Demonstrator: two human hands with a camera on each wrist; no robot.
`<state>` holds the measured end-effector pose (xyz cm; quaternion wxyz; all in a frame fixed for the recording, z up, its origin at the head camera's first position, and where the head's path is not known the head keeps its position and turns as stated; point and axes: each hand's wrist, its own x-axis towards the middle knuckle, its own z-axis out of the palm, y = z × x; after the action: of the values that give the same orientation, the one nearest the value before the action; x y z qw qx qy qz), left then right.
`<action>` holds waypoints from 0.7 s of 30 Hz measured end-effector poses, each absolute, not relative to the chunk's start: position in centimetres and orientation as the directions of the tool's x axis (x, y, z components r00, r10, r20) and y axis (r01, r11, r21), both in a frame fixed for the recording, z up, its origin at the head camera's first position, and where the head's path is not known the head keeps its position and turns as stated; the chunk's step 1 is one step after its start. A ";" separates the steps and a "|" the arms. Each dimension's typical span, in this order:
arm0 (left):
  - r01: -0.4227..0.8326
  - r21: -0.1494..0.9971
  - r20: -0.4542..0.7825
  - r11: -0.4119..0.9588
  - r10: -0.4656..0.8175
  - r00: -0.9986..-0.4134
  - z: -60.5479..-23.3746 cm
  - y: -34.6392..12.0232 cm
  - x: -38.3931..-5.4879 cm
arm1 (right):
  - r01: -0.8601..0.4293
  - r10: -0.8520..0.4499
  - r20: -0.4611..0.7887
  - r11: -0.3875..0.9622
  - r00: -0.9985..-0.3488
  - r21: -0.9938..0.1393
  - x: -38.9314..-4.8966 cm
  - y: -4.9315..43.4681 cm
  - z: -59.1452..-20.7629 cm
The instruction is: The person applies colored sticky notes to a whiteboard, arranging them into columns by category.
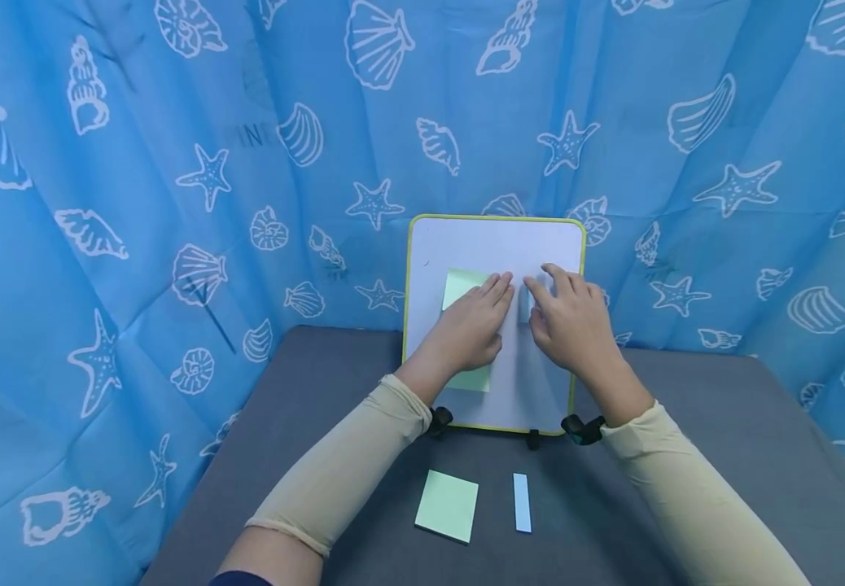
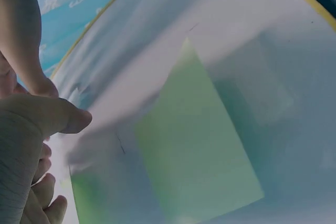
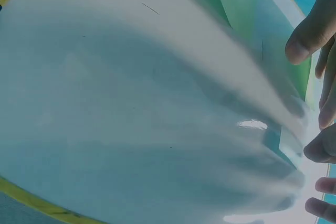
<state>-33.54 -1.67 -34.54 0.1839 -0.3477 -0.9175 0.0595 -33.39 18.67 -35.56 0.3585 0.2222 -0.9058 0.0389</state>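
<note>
A whiteboard (image 1: 492,244) with a yellow rim stands propped up. Two pale green sticky notes are on its left half, an upper one (image 1: 462,285) and a lower one (image 1: 472,379). My left hand (image 1: 470,325) lies across the board between them, fingers extended together toward its middle and partly hiding both. A narrow blue sticky strip (image 1: 524,306) is on the board beside my right hand (image 1: 572,321). The right index fingertip is right at the strip's top, with the thumb near its lower end and the other fingers spread. Neither hand grips anything.
On the grey table (image 1: 334,382), in front of the board, lie a pad of green sticky notes (image 1: 448,506) and a narrow blue pad (image 1: 522,503). Small black feet (image 1: 533,439) hold the board's lower edge. A blue curtain (image 1: 305,73) with white shells hangs behind.
</note>
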 end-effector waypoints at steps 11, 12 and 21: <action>0.657 -0.213 0.408 0.723 0.677 -0.612 -36.8 -2.1 -30.8 | -0.502 -0.400 0.687 0.863 -0.606 0.060 -31.2 19.5 -37.8; 0.659 -0.208 0.433 0.723 0.672 -0.601 -37.1 -2.2 -30.4 | -0.517 -0.407 0.684 0.854 -0.605 0.050 -30.9 19.6 -38.0; 0.719 -0.063 0.535 0.692 0.632 -0.561 -40.2 -3.4 -26.4 | -0.617 -0.434 0.613 0.779 -0.659 -0.112 -26.6 19.7 -40.3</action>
<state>-26.36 -3.40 -40.24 0.2687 -0.3839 -0.8797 -0.0815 -26.58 19.67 -40.25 0.2904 0.2931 -0.8972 0.1575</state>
